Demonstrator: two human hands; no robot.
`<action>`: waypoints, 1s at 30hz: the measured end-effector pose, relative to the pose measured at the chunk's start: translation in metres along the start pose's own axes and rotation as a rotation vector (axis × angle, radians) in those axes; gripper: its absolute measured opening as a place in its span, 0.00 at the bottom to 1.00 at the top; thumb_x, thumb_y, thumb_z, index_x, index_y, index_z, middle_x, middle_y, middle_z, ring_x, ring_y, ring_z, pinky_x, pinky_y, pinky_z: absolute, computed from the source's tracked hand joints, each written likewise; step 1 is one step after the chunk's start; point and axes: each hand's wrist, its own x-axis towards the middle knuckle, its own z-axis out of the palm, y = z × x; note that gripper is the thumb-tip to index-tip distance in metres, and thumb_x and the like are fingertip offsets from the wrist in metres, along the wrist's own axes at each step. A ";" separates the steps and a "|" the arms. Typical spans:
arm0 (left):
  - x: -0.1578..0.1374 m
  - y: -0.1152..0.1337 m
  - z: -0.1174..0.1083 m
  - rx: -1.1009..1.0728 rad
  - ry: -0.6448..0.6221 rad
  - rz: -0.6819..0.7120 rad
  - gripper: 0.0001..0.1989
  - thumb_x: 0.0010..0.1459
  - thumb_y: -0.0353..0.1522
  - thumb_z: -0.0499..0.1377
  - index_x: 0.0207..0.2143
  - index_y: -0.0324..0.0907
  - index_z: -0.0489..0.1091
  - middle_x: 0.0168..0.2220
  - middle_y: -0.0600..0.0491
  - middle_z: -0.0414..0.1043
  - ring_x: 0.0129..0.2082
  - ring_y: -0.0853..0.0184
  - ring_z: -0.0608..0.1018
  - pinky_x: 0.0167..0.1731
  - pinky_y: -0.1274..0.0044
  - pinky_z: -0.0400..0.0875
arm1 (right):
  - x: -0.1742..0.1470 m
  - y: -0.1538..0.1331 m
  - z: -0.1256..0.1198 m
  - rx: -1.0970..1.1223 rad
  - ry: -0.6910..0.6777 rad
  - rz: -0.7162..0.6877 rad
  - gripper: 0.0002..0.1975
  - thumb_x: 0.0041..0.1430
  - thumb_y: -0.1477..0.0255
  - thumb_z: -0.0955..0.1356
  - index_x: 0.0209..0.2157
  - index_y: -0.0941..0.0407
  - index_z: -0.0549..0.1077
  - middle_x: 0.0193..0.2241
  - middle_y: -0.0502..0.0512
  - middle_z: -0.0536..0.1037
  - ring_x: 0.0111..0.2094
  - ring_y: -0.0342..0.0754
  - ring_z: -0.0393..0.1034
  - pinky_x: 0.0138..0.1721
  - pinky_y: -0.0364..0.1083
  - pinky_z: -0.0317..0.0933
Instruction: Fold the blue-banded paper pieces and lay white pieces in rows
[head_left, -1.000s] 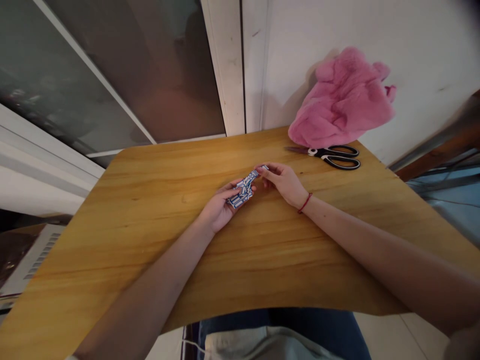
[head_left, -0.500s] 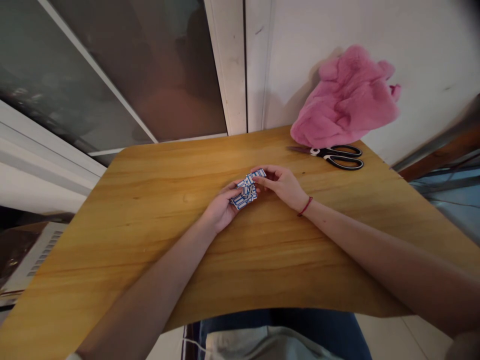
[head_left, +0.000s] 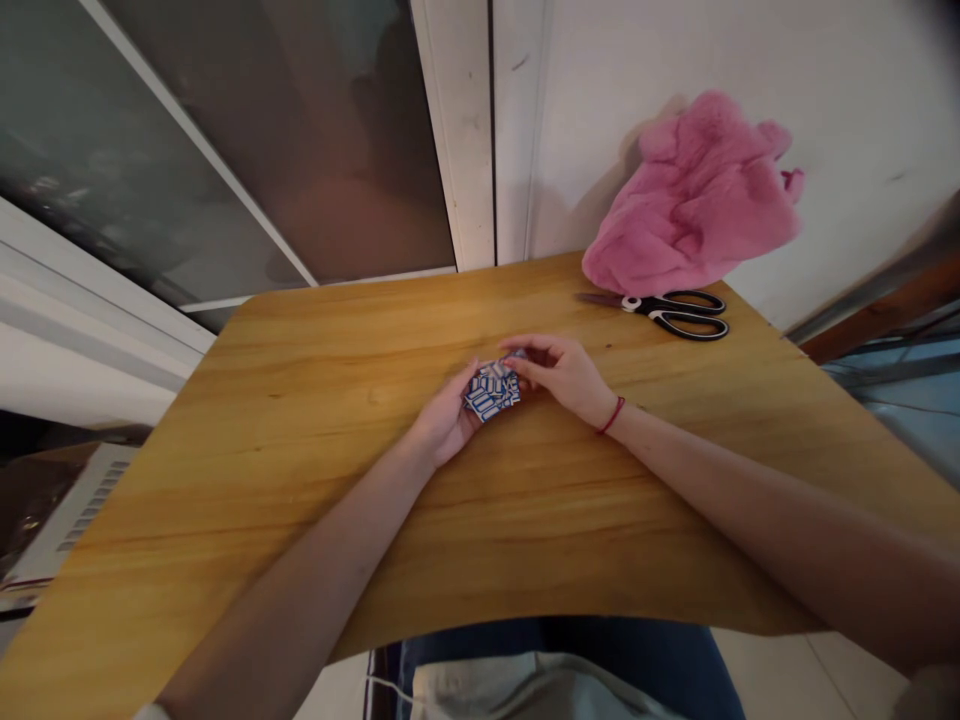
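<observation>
You are holding a blue-and-white patterned piece [head_left: 493, 392] between both hands, above the middle of the worktop [head_left: 300, 400].

Your left hand [head_left: 450, 412] is cradling the piece, thumb along its left side, while your right hand [head_left: 555, 372] is pinching its upper right end, those fingers covering part of it; a red bracelet [head_left: 612, 415] is circling that wrist. Black-handled scissors [head_left: 648, 305] are lying beyond your right hand, well apart from it, blades pointing left. Just behind them, a pink fluffy bundle [head_left: 697, 210] is resting at the far right, near the pale wall [head_left: 862, 130]. Dark glass panels [head_left: 337, 130] are standing behind the worktop's far edge, leftward, and a white slotted box [head_left: 90, 500] is sitting beside its left edge.
</observation>
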 end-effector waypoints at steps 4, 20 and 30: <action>-0.001 0.000 -0.001 0.043 -0.008 0.021 0.08 0.57 0.25 0.56 0.38 0.36 0.74 0.36 0.49 0.78 0.32 0.71 0.78 0.40 0.79 0.71 | -0.003 -0.003 0.002 -0.053 -0.033 0.006 0.18 0.54 0.62 0.68 0.45 0.56 0.73 0.34 0.53 0.76 0.22 0.38 0.62 0.21 0.40 0.55; -0.003 0.003 0.000 -0.019 0.053 0.030 0.09 0.56 0.23 0.52 0.35 0.36 0.71 0.33 0.50 0.76 0.30 0.70 0.77 0.35 0.77 0.72 | 0.006 0.006 -0.008 -0.049 -0.297 0.010 0.17 0.47 0.66 0.73 0.41 0.55 0.76 0.37 0.52 0.76 0.35 0.43 0.68 0.37 0.44 0.63; -0.003 0.004 0.001 0.002 0.035 0.041 0.07 0.55 0.21 0.55 0.35 0.35 0.72 0.33 0.49 0.77 0.30 0.71 0.79 0.37 0.79 0.72 | 0.005 0.006 -0.008 -0.097 -0.201 0.071 0.18 0.50 0.60 0.70 0.40 0.58 0.76 0.27 0.51 0.75 0.22 0.38 0.62 0.23 0.40 0.56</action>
